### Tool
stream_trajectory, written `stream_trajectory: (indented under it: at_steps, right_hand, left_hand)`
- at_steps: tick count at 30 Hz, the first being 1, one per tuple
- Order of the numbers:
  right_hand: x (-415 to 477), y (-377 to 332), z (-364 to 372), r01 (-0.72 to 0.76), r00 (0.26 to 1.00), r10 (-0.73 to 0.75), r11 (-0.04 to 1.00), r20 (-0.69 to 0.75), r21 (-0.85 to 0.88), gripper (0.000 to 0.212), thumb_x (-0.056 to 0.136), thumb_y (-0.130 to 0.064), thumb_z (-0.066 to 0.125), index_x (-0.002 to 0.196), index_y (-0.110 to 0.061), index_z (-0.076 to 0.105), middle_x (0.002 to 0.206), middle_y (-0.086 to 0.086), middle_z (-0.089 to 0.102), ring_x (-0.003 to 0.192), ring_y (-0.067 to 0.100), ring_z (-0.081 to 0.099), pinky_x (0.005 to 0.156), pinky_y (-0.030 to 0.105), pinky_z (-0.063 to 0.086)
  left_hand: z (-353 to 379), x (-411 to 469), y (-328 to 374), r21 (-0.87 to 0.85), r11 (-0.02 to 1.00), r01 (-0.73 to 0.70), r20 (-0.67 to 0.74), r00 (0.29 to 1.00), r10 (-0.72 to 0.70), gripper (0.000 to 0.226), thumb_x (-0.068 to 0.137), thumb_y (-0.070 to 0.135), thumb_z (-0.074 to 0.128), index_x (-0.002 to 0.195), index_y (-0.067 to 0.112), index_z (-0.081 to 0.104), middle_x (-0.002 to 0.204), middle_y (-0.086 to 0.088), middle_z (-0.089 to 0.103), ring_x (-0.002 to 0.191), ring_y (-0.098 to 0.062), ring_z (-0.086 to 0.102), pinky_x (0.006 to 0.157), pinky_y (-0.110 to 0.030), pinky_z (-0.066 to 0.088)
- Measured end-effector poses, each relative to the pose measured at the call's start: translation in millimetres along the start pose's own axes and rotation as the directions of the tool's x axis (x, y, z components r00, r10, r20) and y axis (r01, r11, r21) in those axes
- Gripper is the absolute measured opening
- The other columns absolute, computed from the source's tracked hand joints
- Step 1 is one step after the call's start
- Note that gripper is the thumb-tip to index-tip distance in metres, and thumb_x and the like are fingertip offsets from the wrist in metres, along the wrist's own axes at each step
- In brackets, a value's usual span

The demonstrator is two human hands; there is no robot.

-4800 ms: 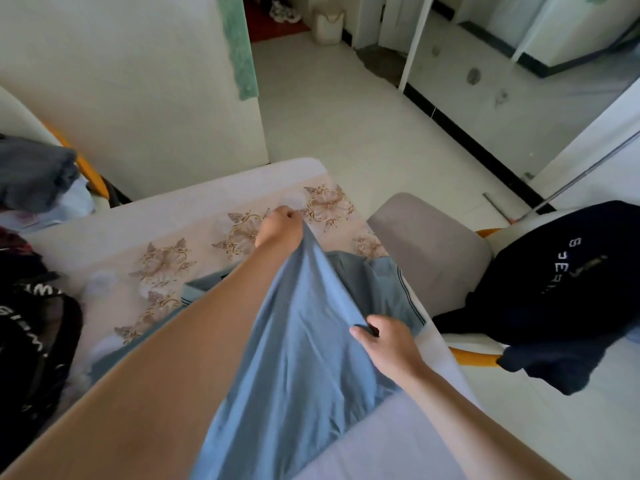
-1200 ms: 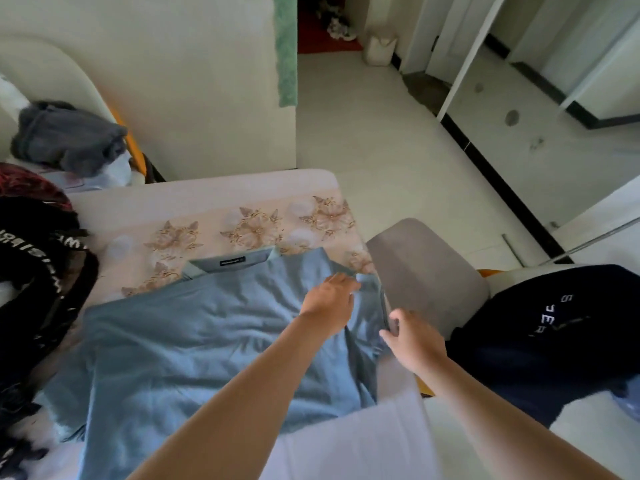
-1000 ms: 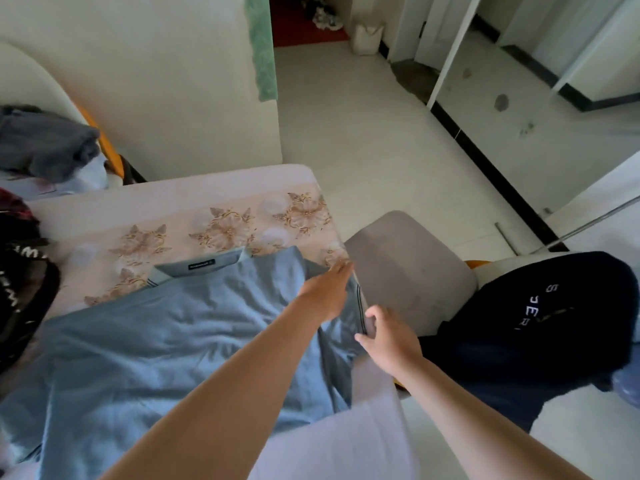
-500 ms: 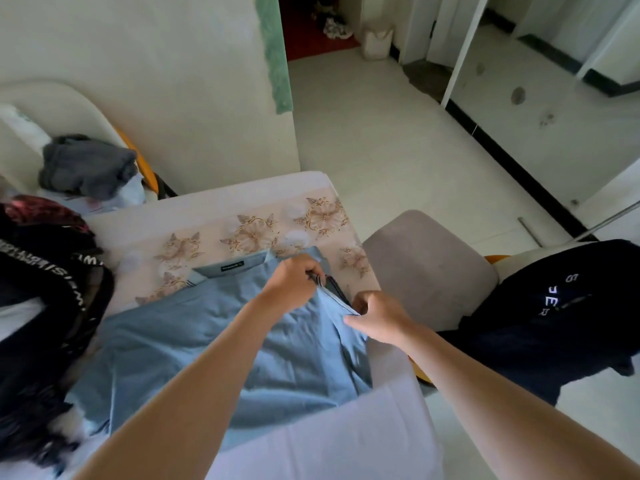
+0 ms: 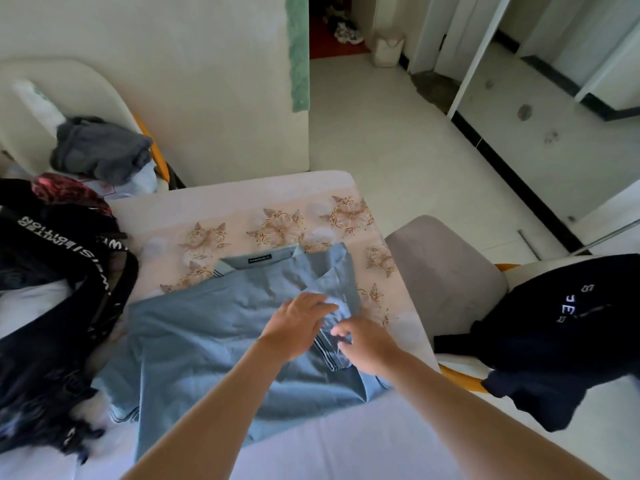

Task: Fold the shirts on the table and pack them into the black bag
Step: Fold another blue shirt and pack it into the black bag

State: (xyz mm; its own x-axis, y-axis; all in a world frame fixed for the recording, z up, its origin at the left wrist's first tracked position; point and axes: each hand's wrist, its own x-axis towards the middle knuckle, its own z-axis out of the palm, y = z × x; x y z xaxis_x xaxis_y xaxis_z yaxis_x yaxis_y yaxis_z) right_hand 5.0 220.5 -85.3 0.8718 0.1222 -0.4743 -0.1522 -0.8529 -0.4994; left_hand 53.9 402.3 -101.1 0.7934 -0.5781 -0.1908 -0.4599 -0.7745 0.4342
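One blue shirt (image 5: 207, 341), left hand (image 5: 294, 327), right hand (image 5: 370, 344)

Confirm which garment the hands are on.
The light blue polo shirt on the table; the grey garment and the navy lettered garment lie off it, untouched.

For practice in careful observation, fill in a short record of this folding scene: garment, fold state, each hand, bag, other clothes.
Garment: blue polo shirt, spread on the table, collar far side
Fold state: sleeve turned in over the body
Left hand: fingers flat on the sleeve
Right hand: pinches the sleeve's striped cuff
Bag: black bag, at the table's left
Other clothes: navy shirt draped on a chair, right
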Motion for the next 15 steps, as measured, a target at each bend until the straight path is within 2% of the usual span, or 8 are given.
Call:
stream_trajectory:
  at_steps: [2, 4, 6, 8, 10, 13, 15]
  right_hand:
    - [1.9, 6.1, 8.3, -0.017, 0.997, 0.018, 1.000, 0.080, -0.013, 0.033, 0.093, -0.015, 0.059, 0.123, -0.024, 0.068, 0.127, -0.004, 0.059, 0.113, 0.014, 0.057, 0.092, 0.019, 0.038]
    - [3.3, 10.2, 7.9, -0.042, 0.997, 0.038, 0.997, 0.062, 0.068, 0.030, 0.095, -0.012, 0.057, 0.120, -0.022, 0.070, 0.125, -0.004, 0.066, 0.106, 0.009, 0.060, 0.089, 0.015, 0.040]
    - [7.6, 15.5, 3.1, -0.053, 0.996, 0.063, 0.988, -0.063, 0.145, 0.026, 0.096, -0.013, 0.054, 0.110, -0.023, 0.074, 0.116, -0.004, 0.070, 0.099, 0.008, 0.063, 0.092, 0.019, 0.046]
    - [11.3, 22.5, -3.4, -0.097, 0.959, 0.139, 0.980, -0.246, 0.177, 0.021, 0.096, -0.016, 0.054, 0.103, -0.025, 0.071, 0.108, -0.006, 0.067, 0.095, 0.010, 0.063, 0.090, 0.029, 0.050]
    - [13.5, 27.9, -10.9, -0.208, 0.936, 0.246, 0.963, -0.253, 0.169, 0.017, 0.095, -0.027, 0.057, 0.110, -0.027, 0.065, 0.106, -0.009, 0.064, 0.097, 0.011, 0.062, 0.086, 0.029, 0.049]
    - [15.5, 37.2, -9.4, -0.280, 0.951, 0.289, 0.956, -0.114, 0.089, 0.024, 0.088, -0.044, 0.063, 0.109, -0.031, 0.060, 0.100, -0.013, 0.067, 0.096, 0.013, 0.062, 0.079, 0.028, 0.047]
    - [16.0, 42.5, -5.1, -0.251, 0.958, 0.262, 0.962, -0.113, 0.106, 0.025, 0.085, -0.045, 0.065, 0.105, -0.032, 0.061, 0.095, -0.013, 0.068, 0.092, 0.013, 0.063, 0.077, 0.029, 0.049]
  left_hand:
    - [5.6, 2.2, -0.9, 0.059, 0.998, 0.024, 0.128, 0.991, -0.031, 0.034, 0.101, 0.027, 0.048, 0.132, 0.037, 0.056, 0.145, 0.010, 0.043, 0.139, -0.016, 0.031, 0.114, -0.039, 0.032]
    - [4.9, 2.4, -3.9, 0.062, 0.995, 0.083, 0.152, 0.984, -0.091, 0.028, 0.101, 0.026, 0.048, 0.124, 0.033, 0.063, 0.143, 0.009, 0.043, 0.138, -0.016, 0.032, 0.112, -0.038, 0.034]
    - [3.9, 5.0, -3.4, 0.098, 0.991, 0.093, 0.105, 0.989, -0.103, 0.027, 0.102, 0.026, 0.044, 0.119, 0.032, 0.065, 0.136, 0.007, 0.050, 0.131, -0.016, 0.040, 0.110, -0.036, 0.033]
    - [0.3, 15.5, 2.6, 0.136, 0.988, 0.077, 0.060, 0.995, -0.086, 0.030, 0.102, 0.019, 0.041, 0.118, 0.030, 0.065, 0.124, 0.006, 0.057, 0.119, -0.019, 0.050, 0.105, -0.034, 0.035]
    - [-6.7, 35.4, 13.1, 0.097, 0.994, 0.051, 0.020, 0.998, -0.053, 0.039, 0.096, 0.003, 0.043, 0.121, 0.026, 0.063, 0.119, 0.003, 0.059, 0.113, -0.022, 0.054, 0.100, -0.035, 0.042]
    - [-16.0, 72.7, 35.0, 0.166, 0.977, -0.134, 0.094, 0.988, 0.119, 0.064, 0.083, -0.016, 0.046, 0.134, 0.022, 0.055, 0.131, 0.002, 0.051, 0.125, -0.021, 0.046, 0.106, -0.036, 0.040]
    - [-17.1, 94.5, 46.0, 0.332, 0.895, -0.298, 0.217, 0.947, 0.236, 0.064, 0.085, -0.012, 0.052, 0.141, 0.020, 0.049, 0.147, 0.003, 0.044, 0.137, -0.018, 0.037, 0.112, -0.039, 0.034]
